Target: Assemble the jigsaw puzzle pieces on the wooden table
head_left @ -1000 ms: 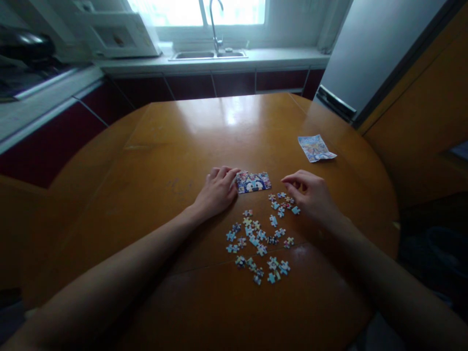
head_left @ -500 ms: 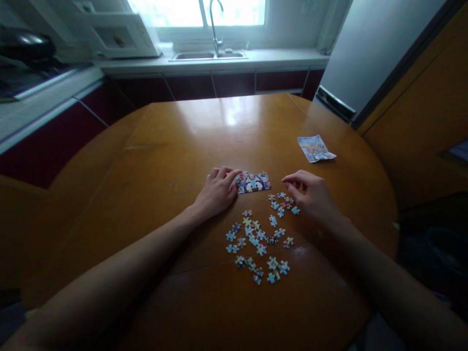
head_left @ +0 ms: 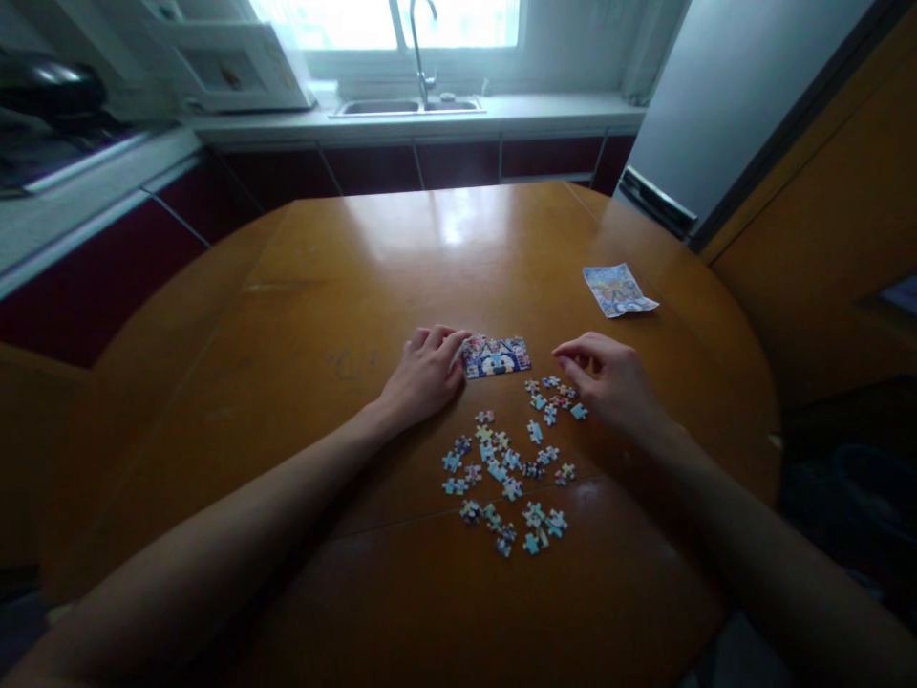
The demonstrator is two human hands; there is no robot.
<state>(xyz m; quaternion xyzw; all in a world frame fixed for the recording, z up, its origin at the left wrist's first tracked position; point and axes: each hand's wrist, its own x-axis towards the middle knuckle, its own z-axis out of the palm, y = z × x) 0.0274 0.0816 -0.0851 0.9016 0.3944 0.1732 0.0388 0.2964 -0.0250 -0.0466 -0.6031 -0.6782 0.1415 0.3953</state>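
A joined part of a jigsaw puzzle (head_left: 496,357), with a blue and white cartoon face, lies flat on the wooden table. My left hand (head_left: 430,368) rests at its left edge, index finger stretched out to touch it and fingers slightly apart. To the right of the joined part, my right hand (head_left: 600,371) is held in a pinch, thumb and index finger together. Whatever may be between those fingertips is too small to make out. Loose puzzle pieces (head_left: 497,468) are scattered nearer to me, and a smaller group (head_left: 550,399) lies beside my right hand.
A creased picture sheet (head_left: 617,290) lies farther back on the right of the table (head_left: 344,277). Beyond the table are a counter with a sink (head_left: 379,109) and faucet, a white microwave (head_left: 233,72) and a tall fridge (head_left: 723,105) on the right.
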